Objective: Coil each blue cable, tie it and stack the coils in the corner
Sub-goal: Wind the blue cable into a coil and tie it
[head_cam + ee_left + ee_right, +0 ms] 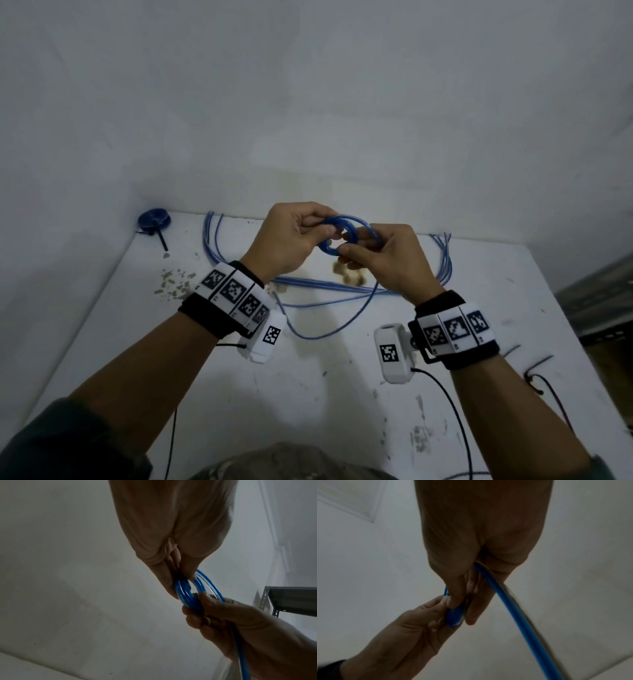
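Observation:
Both hands hold a small blue cable coil (337,233) above the white table (308,394). My left hand (291,240) pinches the coil's left side between thumb and fingers; the left wrist view shows the coil (187,593) in that pinch. My right hand (383,257) grips the coil's right side, and the free blue cable (518,615) runs out through its palm down to the table. A finished blue coil (154,221) with a black tie lies in the far left corner. Several loose blue cables (325,286) lie across the table beneath the hands.
Grey-white walls enclose the table at the back and left. Small debris chips (174,286) lie left of the hands, brown bits (349,277) under them. Black ties (537,370) lie near the right edge. A grey metal shelf (599,308) stands to the right.

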### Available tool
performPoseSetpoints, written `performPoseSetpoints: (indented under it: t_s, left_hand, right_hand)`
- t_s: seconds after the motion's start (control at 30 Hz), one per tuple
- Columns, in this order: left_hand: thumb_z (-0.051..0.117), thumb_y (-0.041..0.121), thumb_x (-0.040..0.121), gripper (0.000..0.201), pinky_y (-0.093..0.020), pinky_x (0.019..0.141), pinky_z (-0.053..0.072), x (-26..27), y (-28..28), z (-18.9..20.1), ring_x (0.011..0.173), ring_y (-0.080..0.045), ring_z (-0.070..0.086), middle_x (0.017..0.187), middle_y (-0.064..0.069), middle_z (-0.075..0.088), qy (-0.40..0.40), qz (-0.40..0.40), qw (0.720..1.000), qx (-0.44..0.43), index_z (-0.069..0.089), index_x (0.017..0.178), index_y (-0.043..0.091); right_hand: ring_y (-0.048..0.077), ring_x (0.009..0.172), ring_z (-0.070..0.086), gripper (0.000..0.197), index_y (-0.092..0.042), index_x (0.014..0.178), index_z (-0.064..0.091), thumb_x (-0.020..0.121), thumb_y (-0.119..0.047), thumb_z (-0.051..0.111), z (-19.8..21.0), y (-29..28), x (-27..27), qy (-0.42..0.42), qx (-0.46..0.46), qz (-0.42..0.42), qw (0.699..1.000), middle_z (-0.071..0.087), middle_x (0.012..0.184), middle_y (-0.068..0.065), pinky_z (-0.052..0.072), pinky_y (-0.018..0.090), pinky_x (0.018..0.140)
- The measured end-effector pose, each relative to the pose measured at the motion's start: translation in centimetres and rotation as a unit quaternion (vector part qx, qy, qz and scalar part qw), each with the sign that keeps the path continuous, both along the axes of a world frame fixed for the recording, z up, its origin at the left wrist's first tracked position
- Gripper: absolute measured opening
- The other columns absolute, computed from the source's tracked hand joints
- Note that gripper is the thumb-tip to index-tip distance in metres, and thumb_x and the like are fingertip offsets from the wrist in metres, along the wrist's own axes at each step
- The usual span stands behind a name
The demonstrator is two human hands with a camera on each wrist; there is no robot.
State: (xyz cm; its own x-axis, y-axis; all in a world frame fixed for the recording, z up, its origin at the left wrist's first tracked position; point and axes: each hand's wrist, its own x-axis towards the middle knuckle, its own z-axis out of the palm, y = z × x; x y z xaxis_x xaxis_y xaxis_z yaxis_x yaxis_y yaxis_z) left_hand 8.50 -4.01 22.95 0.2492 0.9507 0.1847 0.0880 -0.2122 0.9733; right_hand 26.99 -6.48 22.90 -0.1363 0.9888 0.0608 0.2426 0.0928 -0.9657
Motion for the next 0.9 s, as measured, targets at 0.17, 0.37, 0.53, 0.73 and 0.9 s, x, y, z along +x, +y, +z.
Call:
performPoseSetpoints:
  t_s: [0.17, 0.37, 0.53, 0.73, 0.9]
  left_hand:
    - [0.069, -0.004, 0.085, 0.027, -0.032, 0.084, 0.059, -0.9, -0.1, -0.2, 0.091, -0.022, 0.074, 0.094, -0.008, 0.077, 0.03, -0.054, 0.995, -0.074, 0.072, 0.106, 0.013]
    - [0.073, -0.005, 0.081, 0.028, -0.031, 0.073, 0.06, -1.3, -0.1, 0.2, 0.084, -0.026, 0.075, 0.088, -0.013, 0.076, 0.022, -0.036, 0.989, -0.144, 0.07, 0.107, 0.002]
    - [0.076, -0.001, 0.08, 0.026, -0.028, 0.075, 0.06, -0.9, -0.3, 0.1, 0.08, -0.019, 0.075, 0.085, -0.009, 0.077, 0.087, -0.024, 0.99, -0.105, 0.071, 0.106, 0.001]
    - [0.074, -0.004, 0.081, 0.025, -0.028, 0.079, 0.06, -0.7, -0.3, 0.5, 0.079, -0.013, 0.074, 0.087, -0.005, 0.076, 0.146, -0.057, 0.987, -0.045, 0.072, 0.104, 0.005]
    - [0.071, -0.002, 0.083, 0.029, -0.021, 0.082, 0.057, 0.0, -0.9, -0.2, 0.083, -0.007, 0.071, 0.093, -0.002, 0.075, 0.172, -0.021, 0.983, 0.065, 0.072, 0.11, 0.009]
  right_hand:
    - [0.03, 0.073, 0.075, 0.008, 0.0, 0.091, 0.073, 0.083, 0.0, 0.075, -0.1, 0.0, 0.0, 0.01, -0.042, -0.017, 0.999, 0.074, 0.079, 0.019, 0.061, 0.035, 0.07]
    - [0.033, 0.073, 0.074, 0.009, 0.005, 0.088, 0.072, 0.082, 0.0, 0.076, -0.2, 0.1, -0.3, -0.005, -0.074, -0.021, 0.997, 0.073, 0.079, 0.022, 0.061, 0.042, 0.072]
    - [0.029, 0.075, 0.074, 0.004, -0.006, 0.081, 0.073, 0.085, -0.005, 0.075, -0.3, 0.3, 0.1, -0.028, -0.101, 0.005, 0.994, 0.074, 0.076, 0.016, 0.06, 0.043, 0.073]
    - [0.031, 0.068, 0.072, 0.006, -0.004, 0.087, 0.075, 0.083, -0.008, 0.077, -0.3, 0.5, 0.2, -0.07, -0.003, -0.006, 0.998, 0.074, 0.074, 0.014, 0.06, 0.044, 0.065]
    - [0.043, 0.072, 0.071, 0.012, 0.002, 0.077, 0.069, 0.081, -0.004, 0.078, -0.8, 1.0, 0.4, -0.016, -0.007, -0.039, 0.999, 0.072, 0.071, 0.019, 0.057, 0.061, 0.071]
